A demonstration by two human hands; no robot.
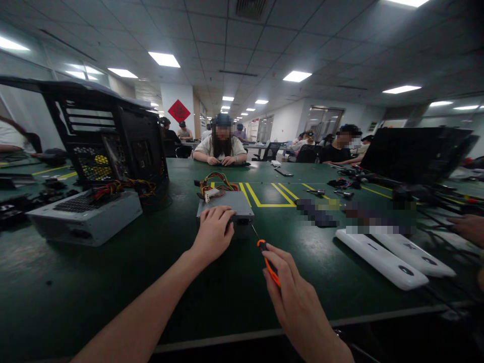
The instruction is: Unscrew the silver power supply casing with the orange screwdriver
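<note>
A grey computer power supply point(237, 200) lies on the green table in front of me, with a bundle of coloured cables point(216, 185) at its far side. My left hand point(216, 228) is on its top and near edge, fingers bent and closed over it. In my right hand point(290, 282) is a screwdriver point(270, 262) with an orange and black handle, the fingers wrapped around it. Its thin shaft points up and left, and the tip is at the right near corner of the power supply. Whether the tip sits in a screw is too small to tell.
Left stands an open black computer case point(113, 136), with a second power supply point(88, 214) before it. Two white oblong devices point(381, 259) lie right, near black monitors point(412, 151) and cables. Across the table sits a person point(221, 146); another person's hand point(469, 228) shows far right.
</note>
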